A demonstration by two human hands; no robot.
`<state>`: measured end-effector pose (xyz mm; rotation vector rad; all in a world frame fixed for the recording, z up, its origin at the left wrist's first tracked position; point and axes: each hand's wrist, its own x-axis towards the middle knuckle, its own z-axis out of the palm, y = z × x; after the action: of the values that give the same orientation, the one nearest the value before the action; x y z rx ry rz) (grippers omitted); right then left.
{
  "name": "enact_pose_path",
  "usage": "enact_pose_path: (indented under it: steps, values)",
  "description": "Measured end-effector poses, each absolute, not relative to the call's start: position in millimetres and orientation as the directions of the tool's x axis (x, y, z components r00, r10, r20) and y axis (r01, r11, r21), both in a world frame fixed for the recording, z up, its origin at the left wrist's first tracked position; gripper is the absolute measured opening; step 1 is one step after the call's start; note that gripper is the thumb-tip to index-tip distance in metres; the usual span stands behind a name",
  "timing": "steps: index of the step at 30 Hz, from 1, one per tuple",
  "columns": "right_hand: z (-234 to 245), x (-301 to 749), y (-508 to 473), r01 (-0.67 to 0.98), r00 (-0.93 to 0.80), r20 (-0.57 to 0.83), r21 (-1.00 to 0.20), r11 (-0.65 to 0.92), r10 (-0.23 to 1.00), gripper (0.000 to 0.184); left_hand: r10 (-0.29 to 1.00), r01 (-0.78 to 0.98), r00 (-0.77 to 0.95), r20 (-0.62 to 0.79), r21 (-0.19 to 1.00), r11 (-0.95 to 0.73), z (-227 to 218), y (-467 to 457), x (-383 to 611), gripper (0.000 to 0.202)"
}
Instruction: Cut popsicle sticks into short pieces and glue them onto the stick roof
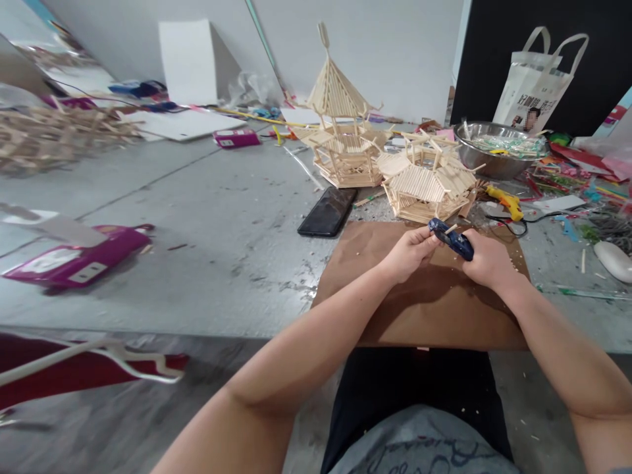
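Note:
Over the brown board, my right hand (486, 260) is closed around one end of a dark blue hand tool (459, 245), whose exact kind I cannot make out. A short, pale wooden stick (451, 229) crosses the tool near its far end. My left hand (411, 253) is closed in a pinch at that end, its fingertips against the tool and the stick. Just beyond the hands stands a low, six-sided wooden stick model (429, 181) with a ring of sloping roof panels. Behind it to the left rises a taller stick pavilion (340, 125) with a pointed roof.
The brown board (345, 283) lies at the table's front edge. A black phone (326, 212) is left of the models. To the right are a yellow glue gun (506, 202), a metal bowl (486, 161), a white mouse (613, 260) and scattered scraps. Purple boxes (113, 253) sit left.

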<state>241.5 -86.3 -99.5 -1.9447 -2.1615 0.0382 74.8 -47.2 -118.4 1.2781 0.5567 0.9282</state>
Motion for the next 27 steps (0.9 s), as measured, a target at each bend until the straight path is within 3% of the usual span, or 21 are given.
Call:
enact_pose_path:
  steps: [8,13,18,23,27]
  values:
    - [-109.7,246.5,-79.0,0.953,-0.120,0.259,-0.240,0.184,0.958,0.034,0.879,-0.223,0.413,0.237,0.962,-0.155,-123.5,-46.7,79.3,0.046]
    - [-115.2,255.7,-68.0,0.865,-0.292,0.325,-0.310,0.393,0.899,0.047,0.846,-0.304,0.519,0.123,0.951,0.048,-122.0,-46.3,77.9,0.044]
    - [-116.8,259.6,-64.5,0.799,-0.369,0.383,-0.335,0.499,0.847,0.061,0.756,-0.368,0.653,0.031,0.886,0.281,-118.6,-46.2,72.4,0.041]
    - [-118.4,262.7,-63.0,0.862,-0.343,0.356,-0.249,0.442,0.869,0.061,0.725,-0.389,0.686,0.070,0.877,0.283,-113.0,-44.1,62.9,0.035]
    - [-123.7,265.2,-63.1,0.941,-0.317,0.164,-0.072,0.332,0.934,0.063,0.816,-0.369,0.568,0.106,0.919,0.138,-112.3,-39.8,62.0,0.034]
